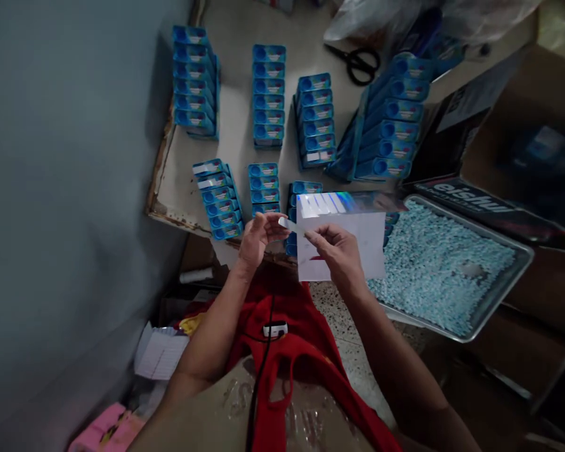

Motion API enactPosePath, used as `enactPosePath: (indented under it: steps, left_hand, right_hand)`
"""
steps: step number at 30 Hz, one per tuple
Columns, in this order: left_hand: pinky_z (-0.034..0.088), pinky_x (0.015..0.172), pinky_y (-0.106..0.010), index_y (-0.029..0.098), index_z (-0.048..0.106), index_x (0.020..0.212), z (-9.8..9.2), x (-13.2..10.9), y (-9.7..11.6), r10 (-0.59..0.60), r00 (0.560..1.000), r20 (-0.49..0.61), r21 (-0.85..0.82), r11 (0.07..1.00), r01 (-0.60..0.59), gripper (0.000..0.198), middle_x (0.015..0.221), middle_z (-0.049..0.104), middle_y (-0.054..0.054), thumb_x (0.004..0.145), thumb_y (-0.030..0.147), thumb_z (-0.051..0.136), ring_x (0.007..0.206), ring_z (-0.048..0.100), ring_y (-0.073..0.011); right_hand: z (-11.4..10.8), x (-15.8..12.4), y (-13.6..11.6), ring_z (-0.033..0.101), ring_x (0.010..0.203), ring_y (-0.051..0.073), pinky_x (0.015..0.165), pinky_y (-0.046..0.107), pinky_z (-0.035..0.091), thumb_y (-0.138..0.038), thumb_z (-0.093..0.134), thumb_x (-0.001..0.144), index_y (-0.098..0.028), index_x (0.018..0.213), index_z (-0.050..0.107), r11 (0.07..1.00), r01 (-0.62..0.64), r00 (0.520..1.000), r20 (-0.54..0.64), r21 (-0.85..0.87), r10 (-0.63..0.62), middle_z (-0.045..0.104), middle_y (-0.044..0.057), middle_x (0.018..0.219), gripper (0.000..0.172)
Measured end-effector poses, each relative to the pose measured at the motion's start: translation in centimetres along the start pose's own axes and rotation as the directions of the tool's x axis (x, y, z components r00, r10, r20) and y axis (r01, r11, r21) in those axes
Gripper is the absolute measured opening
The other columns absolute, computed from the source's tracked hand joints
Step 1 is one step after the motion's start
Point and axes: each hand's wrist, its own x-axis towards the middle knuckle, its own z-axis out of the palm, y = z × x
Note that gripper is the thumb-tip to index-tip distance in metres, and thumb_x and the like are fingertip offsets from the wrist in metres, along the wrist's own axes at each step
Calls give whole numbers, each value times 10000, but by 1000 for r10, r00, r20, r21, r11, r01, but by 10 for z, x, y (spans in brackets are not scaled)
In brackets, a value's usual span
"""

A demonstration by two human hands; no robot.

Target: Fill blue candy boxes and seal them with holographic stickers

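My right hand (339, 252) pinches one end of a small pale shiny sticker strip (289, 224) between thumb and fingers. The strip's free end points at the fingertips of my left hand (262, 238), whose fingers are loosely bent and apart; whether they touch it I cannot tell. Under my right hand is a white sheet (370, 242) with a band of holographic strips (327, 203) along its far edge. Beyond my hands stand rows of small blue boxes (264, 188). Pale strips sit on the ends of two boxes in the near left row (213, 182).
More blue box rows (268, 94) stand farther back on the white table (235, 81). Black scissors (361, 65) lie near the back right row (390, 129). A metal tray (522, 267) of pale blue granules (445, 263) sits at right, beside an open cardboard box (511, 107). A wall (75, 157) rises at left.
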Motion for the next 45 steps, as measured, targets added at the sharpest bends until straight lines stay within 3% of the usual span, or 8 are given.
enactPosePath:
  steps: [3, 9, 14, 19, 24, 35, 42, 45]
  left_hand:
    - [623, 705, -289, 180, 755, 824, -10, -6, 1, 45, 994, -102, -8, 999, -46, 570, 775, 757, -32, 571, 653, 948, 671, 722, -160]
    - [564, 647, -254, 180, 743, 758, -44, -20, 6, 163, 951, -263, 130, 983, -133, 350, 685, 714, -4, 675, 467, 924, 618, 665, -130]
    - [504, 616, -231, 195, 750, 765, -97, -19, 17, 338, 808, -482, 225, 939, -259, 249, 672, 685, 15, 757, 422, 855, 613, 617, -113]
    - [489, 636, -231, 198, 738, 749, -147, 15, 26, 457, 679, -574, 331, 888, -318, 183, 693, 691, 7, 784, 355, 826, 646, 612, -117]
    - [497, 613, -232, 189, 716, 734, -166, 37, 27, 370, 714, -594, 237, 929, -284, 196, 676, 690, 1, 785, 354, 810, 622, 616, -119]
    - [517, 628, -249, 180, 710, 743, -178, 47, 22, 312, 740, -596, 201, 950, -239, 234, 694, 692, -4, 760, 384, 824, 633, 628, -131]
    - [548, 714, -286, 190, 654, 770, -180, 69, 2, 65, 857, -512, -173, 969, -177, 312, 736, 714, -1, 650, 385, 866, 693, 675, -152]
    - [547, 760, -295, 203, 605, 806, -180, 82, -7, 31, 817, -575, -189, 967, -170, 307, 780, 711, 9, 657, 348, 831, 721, 675, -146]
  right_hand:
    - [15, 3, 3, 460, 581, 106, 531, 246, 436, -568, 836, 729, -204, 760, 690, 1000, 16, 999, 33, -17, -15, 568, -29, 641, 393]
    - [55, 10, 2, 554, 612, 151, 569, 273, 433, -579, 762, 791, -192, 806, 738, 963, 89, 994, 82, -253, -70, 664, 12, 670, 388]
    - [127, 41, -8, 617, 683, 191, 665, 308, 438, -462, 670, 856, -201, 791, 780, 801, 279, 960, 150, -530, -235, 713, 35, 705, 291]
    - [194, 84, -16, 667, 775, 225, 709, 322, 435, -395, 716, 839, -209, 863, 825, 642, 299, 948, 144, -706, -283, 769, 65, 808, 217]
    - [217, 102, -8, 673, 802, 252, 748, 354, 452, -403, 731, 854, -202, 863, 817, 592, 299, 947, 155, -748, -282, 763, 91, 813, 219]
    - [224, 107, -1, 644, 822, 250, 747, 347, 420, -411, 709, 856, -220, 808, 750, 566, 276, 954, 148, -777, -262, 731, 76, 817, 201]
    - [224, 118, 5, 586, 818, 222, 758, 331, 401, -393, 792, 780, -231, 814, 587, 600, 192, 962, 28, -776, -272, 672, 31, 841, 263]
    - [225, 117, 2, 563, 788, 206, 740, 323, 378, -361, 768, 811, -238, 765, 527, 614, 215, 963, 60, -760, -263, 640, 13, 790, 275]
